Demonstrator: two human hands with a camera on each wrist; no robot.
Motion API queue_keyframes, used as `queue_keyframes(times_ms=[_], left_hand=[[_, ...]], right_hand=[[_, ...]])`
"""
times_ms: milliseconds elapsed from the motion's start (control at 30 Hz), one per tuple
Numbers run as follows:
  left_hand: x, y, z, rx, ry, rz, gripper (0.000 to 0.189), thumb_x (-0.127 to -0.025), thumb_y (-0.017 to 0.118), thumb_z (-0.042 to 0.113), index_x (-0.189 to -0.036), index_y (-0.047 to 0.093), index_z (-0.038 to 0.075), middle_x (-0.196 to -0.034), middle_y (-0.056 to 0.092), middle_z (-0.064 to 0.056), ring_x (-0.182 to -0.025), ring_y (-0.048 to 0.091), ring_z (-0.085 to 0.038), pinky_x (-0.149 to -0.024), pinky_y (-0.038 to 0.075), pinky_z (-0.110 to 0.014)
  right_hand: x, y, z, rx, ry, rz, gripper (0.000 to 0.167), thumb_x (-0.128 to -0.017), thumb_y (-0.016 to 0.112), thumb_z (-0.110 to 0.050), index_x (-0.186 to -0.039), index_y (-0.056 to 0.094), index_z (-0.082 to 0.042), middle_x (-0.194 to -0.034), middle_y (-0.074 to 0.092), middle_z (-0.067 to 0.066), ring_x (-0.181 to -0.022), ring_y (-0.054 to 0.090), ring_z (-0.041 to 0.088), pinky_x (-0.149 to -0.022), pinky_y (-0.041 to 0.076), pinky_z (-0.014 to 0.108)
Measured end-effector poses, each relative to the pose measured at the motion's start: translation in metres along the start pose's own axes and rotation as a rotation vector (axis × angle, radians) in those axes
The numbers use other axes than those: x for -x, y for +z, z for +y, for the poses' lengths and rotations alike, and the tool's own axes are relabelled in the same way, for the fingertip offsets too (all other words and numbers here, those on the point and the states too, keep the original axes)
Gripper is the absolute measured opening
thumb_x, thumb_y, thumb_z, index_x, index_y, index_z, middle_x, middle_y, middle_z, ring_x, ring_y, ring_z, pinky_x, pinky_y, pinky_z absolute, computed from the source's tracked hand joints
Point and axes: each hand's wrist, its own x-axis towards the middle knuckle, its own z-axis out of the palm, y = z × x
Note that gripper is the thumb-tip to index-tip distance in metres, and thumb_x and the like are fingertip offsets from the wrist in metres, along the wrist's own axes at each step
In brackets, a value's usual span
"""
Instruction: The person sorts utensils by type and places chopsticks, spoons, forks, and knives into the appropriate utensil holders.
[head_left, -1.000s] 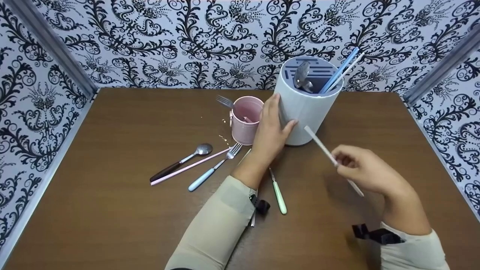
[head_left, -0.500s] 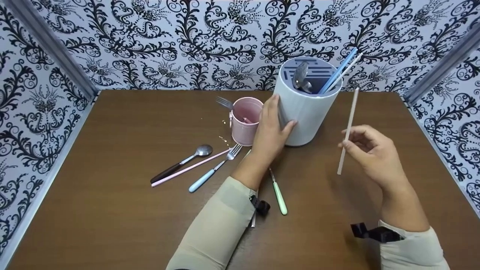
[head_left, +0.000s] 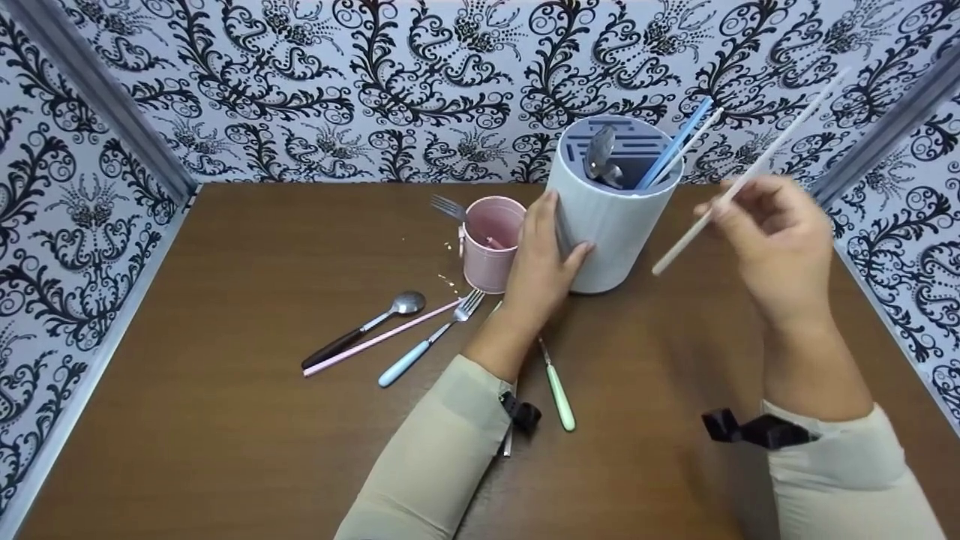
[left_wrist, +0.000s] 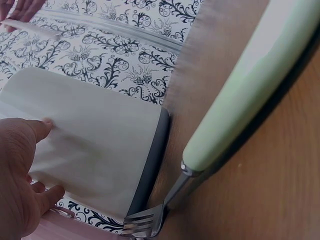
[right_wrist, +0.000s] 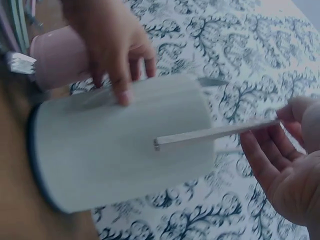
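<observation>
My left hand [head_left: 541, 262] rests against the side of a white cutlery holder [head_left: 611, 240], thumb on the front and fingers spread along its left side. With my right hand [head_left: 787, 232] I pinch a white chopstick [head_left: 765, 161] between thumb and fingers, raised to the right of the holder. It slants, lower end towards the holder. A blue chopstick [head_left: 679, 142], a white chopstick [head_left: 697, 133] and spoons [head_left: 601, 146] stand in the holder's top. In the right wrist view, the held chopstick's squarish end [right_wrist: 158, 144] overlaps the holder's wall.
Left of the holder stands a pink bucket [head_left: 489, 262] with a fork [head_left: 448, 207] leaning out. On the table lie a dark-handled spoon [head_left: 360, 330], a pink chopstick [head_left: 382, 337], a blue-handled fork [head_left: 427, 345] and a green-handled fork [left_wrist: 235, 100]. Patterned walls [head_left: 450, 90] enclose the table.
My right hand has risen, and the white chopstick has turned from lying slanted low, through near upright, to slanting up to the right. My left hand stays on the holder.
</observation>
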Motion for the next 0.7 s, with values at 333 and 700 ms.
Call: queue_keyframes(times_ms=[333, 700], left_hand=[[0.001, -0.002, 0.003, -0.01, -0.009, -0.01, 0.082, -0.095, 0.077, 0.027, -0.159, 0.032, 0.003, -0.16, 0.041, -0.016, -0.149, 0.041, -0.03, -0.129, 0.029, -0.035], [0.001, -0.002, 0.004, -0.019, -0.019, -0.008, 0.081, -0.095, 0.076, 0.027, -0.159, 0.032, 0.003, -0.161, 0.04, -0.016, -0.15, 0.04, -0.03, -0.129, 0.027, -0.034]], right_hand=[[-0.034, 0.027, -0.02, -0.25, -0.069, 0.268, 0.018, -0.086, 0.068, 0.017, -0.103, 0.063, 0.013, -0.093, 0.061, 0.021, -0.077, 0.068, 0.03, -0.067, 0.064, 0.033], [-0.048, 0.033, -0.005, -0.263, -0.065, 0.359, 0.018, -0.088, 0.065, 0.016, -0.104, 0.063, 0.008, -0.097, 0.058, 0.019, -0.086, 0.066, 0.029, -0.078, 0.064, 0.04]])
